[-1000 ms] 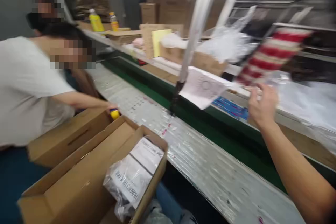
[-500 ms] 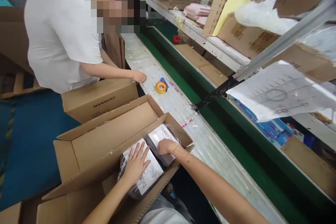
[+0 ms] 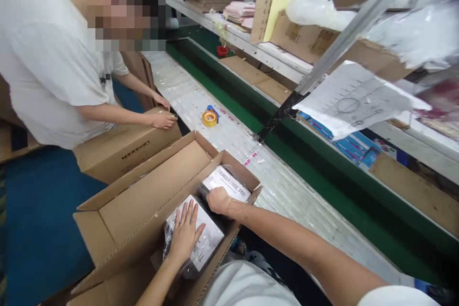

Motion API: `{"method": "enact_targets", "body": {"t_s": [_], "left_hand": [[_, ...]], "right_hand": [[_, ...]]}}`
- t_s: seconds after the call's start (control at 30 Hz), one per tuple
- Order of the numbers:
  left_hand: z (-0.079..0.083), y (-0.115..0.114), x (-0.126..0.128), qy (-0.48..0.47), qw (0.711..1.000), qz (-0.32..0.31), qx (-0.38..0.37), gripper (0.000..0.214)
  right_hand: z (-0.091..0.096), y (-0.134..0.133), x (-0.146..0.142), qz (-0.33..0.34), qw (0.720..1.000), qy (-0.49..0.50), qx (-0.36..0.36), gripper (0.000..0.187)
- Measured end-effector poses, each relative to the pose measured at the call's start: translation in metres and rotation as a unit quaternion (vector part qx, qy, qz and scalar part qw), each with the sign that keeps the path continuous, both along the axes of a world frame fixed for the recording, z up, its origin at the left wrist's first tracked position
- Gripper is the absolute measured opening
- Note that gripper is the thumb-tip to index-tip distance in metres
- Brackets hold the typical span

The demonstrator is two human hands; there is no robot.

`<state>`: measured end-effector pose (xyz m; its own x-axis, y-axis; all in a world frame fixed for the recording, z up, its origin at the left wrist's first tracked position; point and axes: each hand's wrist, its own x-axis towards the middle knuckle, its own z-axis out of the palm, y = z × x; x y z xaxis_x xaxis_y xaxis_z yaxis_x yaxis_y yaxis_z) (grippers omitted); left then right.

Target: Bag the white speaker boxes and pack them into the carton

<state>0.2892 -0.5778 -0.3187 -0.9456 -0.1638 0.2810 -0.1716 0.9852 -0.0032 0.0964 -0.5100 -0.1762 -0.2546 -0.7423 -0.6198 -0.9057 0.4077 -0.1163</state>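
Note:
My left hand lies flat, fingers stretched out, on a white box wrapped in clear plastic. That box sits inside a long open cardboard carton. At the carton's right end is a second plastic-wrapped white box, printed "THUNDERTRAIL PRO". My right hand is closed at this box's left edge. Its fingertips are hidden in the dark gap between the two boxes.
Beyond the open carton, a co-worker's hands touch a carton marked "MERKURY". An orange tape roll lies on the plastic-covered bench. A slanted metal post with a paper sheet stands at the right.
The printed box under my right hand has turned and now sits against the carton's right end. My left hand stays on its box. The co-worker's hand has moved from above the bench onto the MERKURY carton.

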Motion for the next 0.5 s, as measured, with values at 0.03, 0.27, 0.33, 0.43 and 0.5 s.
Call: {"method": "enact_targets", "body": {"t_s": [0.03,0.27,0.33,0.43,0.5], "left_hand": [[-0.002,-0.001,0.001,-0.001,1.000,0.002,0.008,0.065],[0.002,-0.002,-0.038,-0.077,0.990,0.029,0.114,0.063],[0.015,0.000,-0.066,-0.127,0.977,0.052,0.166,0.059],[0.046,0.019,-0.117,-0.144,0.966,0.022,0.211,0.047],[0.068,0.049,-0.158,-0.125,0.961,-0.086,0.231,0.042]], "right_hand": [[0.009,0.005,-0.008,-0.009,1.000,0.001,-0.016,0.028],[0.063,0.053,-0.037,-0.028,0.990,-0.021,-0.137,0.034],[0.070,0.068,-0.029,-0.044,0.983,-0.019,-0.179,0.031],[0.082,0.108,-0.008,-0.086,0.948,0.013,-0.305,0.025],[0.090,0.151,0.005,-0.128,0.916,0.047,-0.377,0.023]]}}
